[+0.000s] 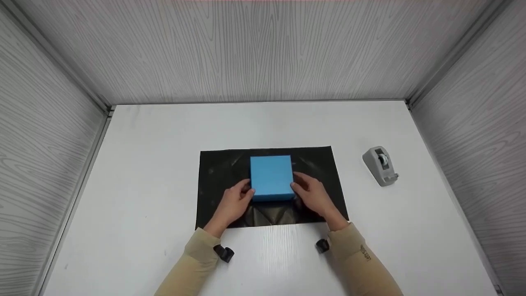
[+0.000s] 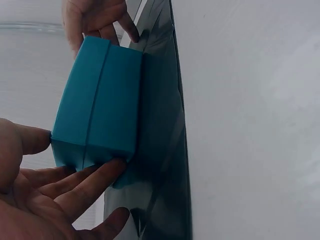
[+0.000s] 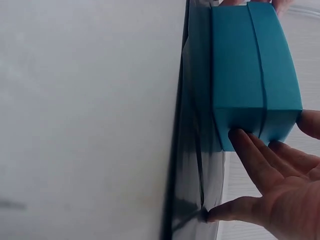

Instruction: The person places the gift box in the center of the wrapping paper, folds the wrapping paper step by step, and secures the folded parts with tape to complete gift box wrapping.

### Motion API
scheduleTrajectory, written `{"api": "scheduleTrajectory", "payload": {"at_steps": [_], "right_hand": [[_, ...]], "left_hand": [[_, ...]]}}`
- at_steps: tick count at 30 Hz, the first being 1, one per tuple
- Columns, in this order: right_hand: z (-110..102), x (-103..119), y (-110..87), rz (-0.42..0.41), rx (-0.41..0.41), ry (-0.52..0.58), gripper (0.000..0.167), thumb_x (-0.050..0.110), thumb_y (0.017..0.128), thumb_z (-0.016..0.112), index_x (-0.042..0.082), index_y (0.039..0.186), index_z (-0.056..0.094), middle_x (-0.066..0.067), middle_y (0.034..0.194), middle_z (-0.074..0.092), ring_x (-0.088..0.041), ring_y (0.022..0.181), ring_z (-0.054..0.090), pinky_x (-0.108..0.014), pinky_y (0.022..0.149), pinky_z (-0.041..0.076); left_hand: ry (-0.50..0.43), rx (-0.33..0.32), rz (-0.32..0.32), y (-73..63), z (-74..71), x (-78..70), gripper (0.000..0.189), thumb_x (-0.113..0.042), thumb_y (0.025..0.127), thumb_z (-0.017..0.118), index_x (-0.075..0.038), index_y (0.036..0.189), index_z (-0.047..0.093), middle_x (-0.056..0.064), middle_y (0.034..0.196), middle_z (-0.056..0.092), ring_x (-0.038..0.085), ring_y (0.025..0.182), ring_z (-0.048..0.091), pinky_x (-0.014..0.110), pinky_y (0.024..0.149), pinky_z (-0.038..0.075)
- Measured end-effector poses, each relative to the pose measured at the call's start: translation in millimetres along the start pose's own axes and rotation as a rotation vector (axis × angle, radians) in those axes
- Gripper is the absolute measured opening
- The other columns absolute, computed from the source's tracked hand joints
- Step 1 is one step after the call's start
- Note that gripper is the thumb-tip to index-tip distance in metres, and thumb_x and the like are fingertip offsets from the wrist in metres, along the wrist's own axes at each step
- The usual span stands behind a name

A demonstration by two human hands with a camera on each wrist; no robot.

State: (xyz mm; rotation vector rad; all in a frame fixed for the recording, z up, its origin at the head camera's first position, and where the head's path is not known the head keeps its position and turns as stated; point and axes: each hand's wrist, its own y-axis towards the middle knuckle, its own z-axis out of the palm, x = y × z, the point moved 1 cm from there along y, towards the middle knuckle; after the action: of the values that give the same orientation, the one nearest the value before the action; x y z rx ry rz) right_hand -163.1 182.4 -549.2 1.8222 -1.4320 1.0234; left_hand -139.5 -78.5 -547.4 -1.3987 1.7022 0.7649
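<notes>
A blue lidded box (image 1: 271, 175) sits near the middle of a glossy black sheet (image 1: 218, 176). My left hand (image 1: 235, 202) grips its left side, thumb at the near top corner and several fingers along the side wall. On the opposite side my right hand (image 1: 314, 195) holds the box the same way, thumb at the lid's edge. In the left wrist view the lid seam shows as a line along the box (image 2: 100, 100). The right little finger (image 3: 232, 210) reaches down to the sheet in the right wrist view.
A grey tape dispenser (image 1: 380, 165) with a roll in it stands on the white table (image 1: 156, 164), right of the sheet. Wood-grain panels (image 1: 254, 53) close off the back and both sides. The sheet's near part has creases.
</notes>
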Motion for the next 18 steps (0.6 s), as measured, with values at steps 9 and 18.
{"api": "scheduleTrajectory", "payload": {"at_steps": [9,18], "right_hand": [[0.4,-2.9,-1.6,-0.005,-0.008,0.024,0.044,0.022,0.099,0.061,0.004,0.138,0.055,-0.006,0.117,0.066,-0.016,0.098,0.063,-0.040,0.087,0.050],[1.2,-2.5,-3.2,-0.024,-0.001,0.038,0.045,0.022,0.100,0.060,0.002,0.140,0.053,-0.008,0.117,0.065,-0.019,0.100,0.063,-0.042,0.088,0.049]], "left_hand": [[-0.018,0.009,0.005,-1.4,-0.6,3.0,0.046,-0.023,0.102,0.055,0.003,0.140,0.049,0.014,0.116,0.065,0.020,0.097,0.066,0.040,0.082,0.053],[-0.032,0.015,0.003,-1.7,-1.1,5.0,0.046,-0.022,0.101,0.056,0.003,0.139,0.049,0.015,0.118,0.064,0.021,0.098,0.066,0.040,0.082,0.053]]}}
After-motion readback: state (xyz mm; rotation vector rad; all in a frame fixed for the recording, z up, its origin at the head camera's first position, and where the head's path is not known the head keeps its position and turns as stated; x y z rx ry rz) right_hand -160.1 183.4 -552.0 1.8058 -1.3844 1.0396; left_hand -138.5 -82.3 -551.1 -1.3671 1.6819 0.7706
